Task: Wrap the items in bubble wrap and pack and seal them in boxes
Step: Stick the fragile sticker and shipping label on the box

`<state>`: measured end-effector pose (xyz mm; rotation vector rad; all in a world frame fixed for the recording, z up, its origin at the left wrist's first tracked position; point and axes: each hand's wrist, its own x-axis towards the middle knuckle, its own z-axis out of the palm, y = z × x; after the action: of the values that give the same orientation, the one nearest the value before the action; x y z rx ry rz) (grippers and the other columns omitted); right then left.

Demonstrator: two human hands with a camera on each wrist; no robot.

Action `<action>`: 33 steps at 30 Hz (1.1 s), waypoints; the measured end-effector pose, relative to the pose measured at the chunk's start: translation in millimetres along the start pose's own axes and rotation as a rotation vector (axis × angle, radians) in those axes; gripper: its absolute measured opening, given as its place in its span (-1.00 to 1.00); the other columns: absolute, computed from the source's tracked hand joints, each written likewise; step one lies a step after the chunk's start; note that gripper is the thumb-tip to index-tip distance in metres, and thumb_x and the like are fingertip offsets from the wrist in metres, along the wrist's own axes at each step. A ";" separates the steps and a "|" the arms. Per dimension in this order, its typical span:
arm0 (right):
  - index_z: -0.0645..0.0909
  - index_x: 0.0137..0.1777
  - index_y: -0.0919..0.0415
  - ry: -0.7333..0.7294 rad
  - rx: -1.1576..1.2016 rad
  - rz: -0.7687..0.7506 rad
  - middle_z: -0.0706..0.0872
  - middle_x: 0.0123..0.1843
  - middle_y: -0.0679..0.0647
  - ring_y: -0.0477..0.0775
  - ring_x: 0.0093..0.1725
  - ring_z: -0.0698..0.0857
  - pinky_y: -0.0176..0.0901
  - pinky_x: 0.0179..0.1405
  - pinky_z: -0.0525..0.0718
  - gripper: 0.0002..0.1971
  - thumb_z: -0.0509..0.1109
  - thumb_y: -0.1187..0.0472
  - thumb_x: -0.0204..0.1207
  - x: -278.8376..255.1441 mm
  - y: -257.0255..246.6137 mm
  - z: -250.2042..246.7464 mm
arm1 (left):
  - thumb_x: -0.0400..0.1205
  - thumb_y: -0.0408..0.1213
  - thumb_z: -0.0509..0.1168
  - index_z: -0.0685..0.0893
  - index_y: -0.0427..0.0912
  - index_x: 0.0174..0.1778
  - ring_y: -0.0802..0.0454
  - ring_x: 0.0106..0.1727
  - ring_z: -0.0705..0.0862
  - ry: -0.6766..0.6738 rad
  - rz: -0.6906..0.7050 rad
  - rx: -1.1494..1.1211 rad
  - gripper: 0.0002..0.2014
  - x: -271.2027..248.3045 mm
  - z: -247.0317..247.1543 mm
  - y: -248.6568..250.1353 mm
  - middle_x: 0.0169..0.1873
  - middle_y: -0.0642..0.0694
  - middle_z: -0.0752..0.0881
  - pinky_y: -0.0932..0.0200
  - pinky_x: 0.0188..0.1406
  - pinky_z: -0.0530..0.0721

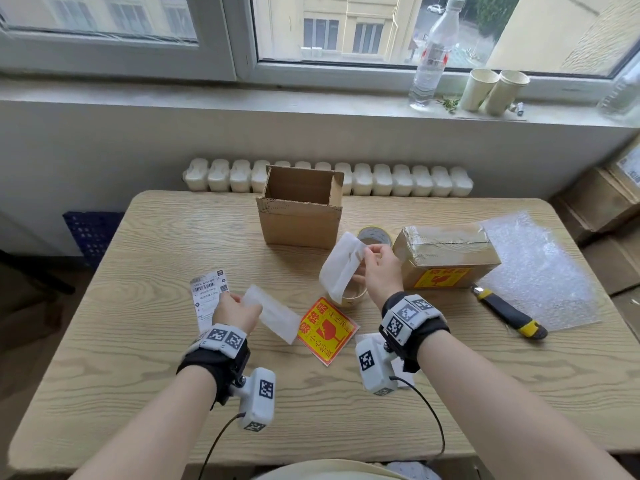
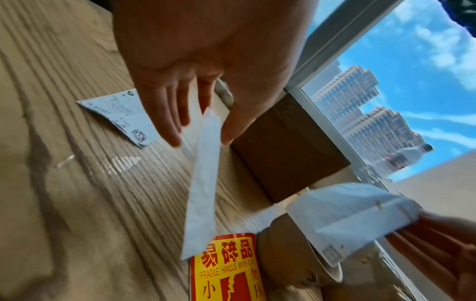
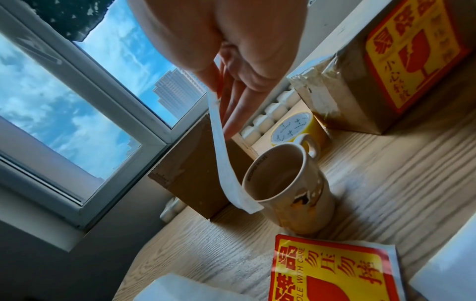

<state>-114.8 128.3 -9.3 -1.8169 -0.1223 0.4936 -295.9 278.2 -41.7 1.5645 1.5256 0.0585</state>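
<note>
Your right hand [image 1: 380, 271] pinches a limp peeled label [image 1: 341, 268], left hand [image 1: 239, 315] pinches its backing strip [image 1: 273, 315]; the mug [image 3: 288, 187], probably rigid, slick and breakable, wants gripping round the body.

On the red-and-yellow square sticker [image 2: 226, 268] lying on the wooden table, "易碎品" and "FRAGILE HANDLE WITH CARE" are printed. The same "易碎品" sticker [image 1: 441, 277] is seen on the taped brown cardboard box. Print on the white barcoded shipping label [image 1: 207, 296] cannot be read.
</note>
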 end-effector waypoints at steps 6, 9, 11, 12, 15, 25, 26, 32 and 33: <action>0.58 0.04 0.21 -0.022 -0.159 -0.169 0.72 0.00 0.18 0.13 0.00 0.74 0.12 -0.04 0.77 -0.88 0.22 0.21 0.67 -4.8 -8.5 0.3 | 0.60 -0.25 0.29 0.59 -0.15 0.26 -0.13 0.33 0.49 0.040 0.383 0.254 -0.69 -20.7 1.6 44.6 0.28 -0.20 0.58 -0.01 0.29 0.46; 0.62 0.05 0.19 -0.106 -0.265 -0.272 0.74 0.00 0.13 0.08 0.02 0.71 0.06 0.07 0.69 -0.86 0.27 0.17 0.65 -10.4 -20.3 -3.0 | 0.65 -0.12 0.25 0.74 -0.20 0.01 -0.02 0.02 0.68 -0.142 0.551 0.165 -0.75 -38.4 13.2 80.7 -0.02 -0.12 0.77 0.05 0.10 0.61; 0.64 0.05 0.18 -0.186 -0.281 -0.325 0.74 -0.01 0.12 0.06 0.01 0.71 0.05 0.06 0.70 -0.86 0.28 0.17 0.64 -15.6 -29.8 -6.8 | 0.62 0.02 0.23 0.78 -0.25 -0.20 -0.14 -0.08 0.74 -0.215 0.572 0.086 -0.60 -48.6 21.8 103.6 -0.21 -0.17 0.80 -0.13 0.05 0.69; 0.65 0.06 0.18 -0.212 -0.282 -0.355 0.75 -0.02 0.11 0.06 0.01 0.71 0.05 0.05 0.71 -0.85 0.28 0.17 0.64 -17.7 -34.1 -9.7 | 0.59 0.07 0.22 0.78 -0.26 -0.29 -0.17 -0.12 0.76 -0.233 0.572 0.035 -0.55 -51.4 26.2 112.2 -0.29 -0.19 0.80 -0.21 0.02 0.70; 0.69 0.10 0.21 -0.226 -0.271 -0.416 0.76 -0.05 0.07 0.01 -0.02 0.72 -0.08 0.03 0.69 -0.82 0.31 0.18 0.63 -20.1 -44.8 -24.9 | 0.42 0.23 0.25 0.80 -0.21 -0.34 -0.17 -0.15 0.79 -0.296 0.561 -0.111 -0.48 -60.1 39.8 131.4 -0.35 -0.17 0.81 -0.25 0.04 0.71; 0.74 0.14 0.17 -0.230 -0.210 -0.384 0.76 0.17 0.02 -0.09 0.18 0.68 -0.05 0.20 0.68 -0.79 0.38 0.19 0.56 6.0 -44.1 -90.1 | 0.61 -0.37 0.33 0.73 -0.22 -0.32 0.03 -0.28 0.73 -0.346 0.464 -0.400 -0.81 -102.1 84.9 172.2 -0.35 -0.17 0.74 0.31 -0.34 0.72; 0.74 0.11 0.17 -0.203 -0.223 -0.367 0.76 0.15 0.02 -0.08 0.15 0.69 -0.05 0.16 0.70 -0.81 0.38 0.20 0.56 11.7 -41.6 -98.6 | 0.61 -0.39 0.32 0.72 -0.23 -0.32 0.01 -0.27 0.74 -0.346 0.446 -0.423 -0.82 -103.6 90.4 174.7 -0.33 -0.20 0.74 0.32 -0.35 0.72; 0.53 0.28 0.17 -0.022 -0.272 -0.145 0.64 0.15 -0.01 -0.06 0.13 0.63 -0.32 0.00 0.63 -0.61 0.49 0.15 0.49 42.9 -22.1 -154.2 | 0.63 -0.36 0.32 0.71 -0.30 -0.12 -0.07 -0.07 0.79 -0.397 0.368 -0.597 -0.90 -117.2 125.6 188.6 -0.14 -0.29 0.78 0.16 -0.11 0.78; 0.47 0.31 0.18 0.002 -0.214 -0.076 0.62 0.15 0.00 -0.05 0.11 0.63 -0.28 -0.02 0.65 -0.54 0.52 0.14 0.46 48.1 -18.9 -162.2 | 0.63 -0.34 0.32 0.71 -0.29 -0.10 -0.06 -0.06 0.80 -0.404 0.353 -0.614 -0.90 -118.0 132.3 190.1 -0.13 -0.28 0.79 0.10 -0.06 0.77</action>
<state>-4.6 5.1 31.4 -2.0128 -0.2504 0.4383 -98.1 145.5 62.4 1.2271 0.7977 0.3545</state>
